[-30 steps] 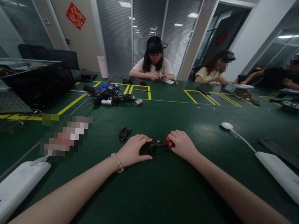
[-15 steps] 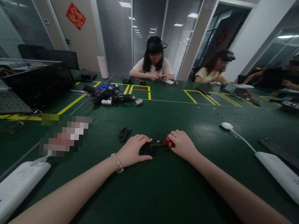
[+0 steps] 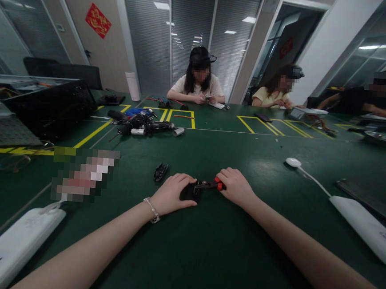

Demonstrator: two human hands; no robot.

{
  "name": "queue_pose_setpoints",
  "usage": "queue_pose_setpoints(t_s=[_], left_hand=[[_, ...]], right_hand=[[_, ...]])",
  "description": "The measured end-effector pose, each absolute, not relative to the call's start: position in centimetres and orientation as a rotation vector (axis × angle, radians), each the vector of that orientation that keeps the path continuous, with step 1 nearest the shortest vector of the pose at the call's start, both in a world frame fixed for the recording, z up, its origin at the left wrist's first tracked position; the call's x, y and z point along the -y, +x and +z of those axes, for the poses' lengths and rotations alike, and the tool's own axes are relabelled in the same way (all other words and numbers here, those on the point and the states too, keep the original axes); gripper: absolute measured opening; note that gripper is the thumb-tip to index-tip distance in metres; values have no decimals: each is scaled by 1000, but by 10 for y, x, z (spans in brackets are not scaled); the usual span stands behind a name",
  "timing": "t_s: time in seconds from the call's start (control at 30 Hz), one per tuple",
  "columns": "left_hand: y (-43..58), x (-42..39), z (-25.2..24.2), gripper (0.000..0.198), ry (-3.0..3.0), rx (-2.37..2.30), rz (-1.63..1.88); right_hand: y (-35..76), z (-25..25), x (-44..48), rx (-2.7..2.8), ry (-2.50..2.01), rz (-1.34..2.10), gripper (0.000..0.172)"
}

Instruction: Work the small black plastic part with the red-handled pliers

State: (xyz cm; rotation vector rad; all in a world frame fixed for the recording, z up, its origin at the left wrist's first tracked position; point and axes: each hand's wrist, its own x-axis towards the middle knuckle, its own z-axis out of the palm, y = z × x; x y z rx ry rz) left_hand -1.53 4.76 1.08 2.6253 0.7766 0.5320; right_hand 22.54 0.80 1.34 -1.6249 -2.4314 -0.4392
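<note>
My left hand (image 3: 172, 192) rests on the green table with its fingers curled over a small black part (image 3: 189, 192), pinning it down. My right hand (image 3: 235, 186) is closed round the red handles of a pair of pliers (image 3: 210, 184); the dark jaws reach left onto the black part. A second small black piece (image 3: 160, 172) lies loose just left of my left hand. A bracelet sits on my left wrist.
A white power strip (image 3: 363, 225) with its cable lies at the right, another white one (image 3: 11, 248) at the near left. A heap of black tools (image 3: 139, 124) and a black case (image 3: 49, 106) stand farther back left. Three people sit working at the far side.
</note>
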Motion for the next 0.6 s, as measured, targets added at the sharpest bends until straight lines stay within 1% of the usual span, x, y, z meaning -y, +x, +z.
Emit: queue_pose_setpoints(t_s=[0.6], left_hand=[[-16, -48, 12, 56, 2618, -786, 511]], right_hand=[[225, 13, -7, 2426, -1640, -434, 19]])
